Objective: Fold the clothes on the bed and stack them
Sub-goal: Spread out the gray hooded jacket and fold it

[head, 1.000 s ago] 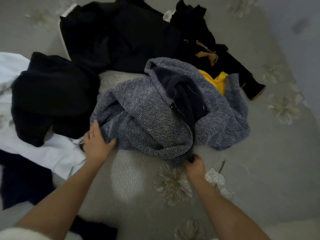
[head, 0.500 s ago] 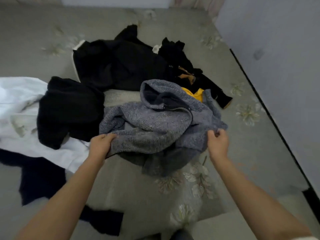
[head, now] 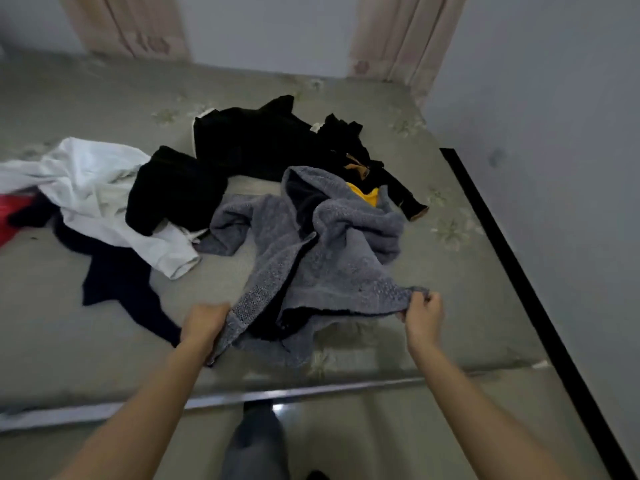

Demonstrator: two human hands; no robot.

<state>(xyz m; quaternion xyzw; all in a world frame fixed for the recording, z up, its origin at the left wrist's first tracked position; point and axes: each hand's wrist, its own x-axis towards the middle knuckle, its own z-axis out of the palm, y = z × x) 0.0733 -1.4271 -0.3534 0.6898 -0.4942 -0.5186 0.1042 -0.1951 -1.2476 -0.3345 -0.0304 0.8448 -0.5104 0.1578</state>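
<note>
step: spread grey knit top (head: 332, 258) | left hand (head: 204, 323) grips hem, 7 o'clock; right hand (head: 423, 315) pinches corner, 5 o'clock | do: pull taut, clear of black clothes (head: 259, 143) at 12; sleeves seemingly tangled

No text, label or number is legible anywhere in view.

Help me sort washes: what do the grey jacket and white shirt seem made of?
The grey jacket: probably a thick, matte knit, maybe wool blend; speckled, nubby surface, dark lining. The white shirt: likely thin woven cotton; smooth, finely creased.
</note>
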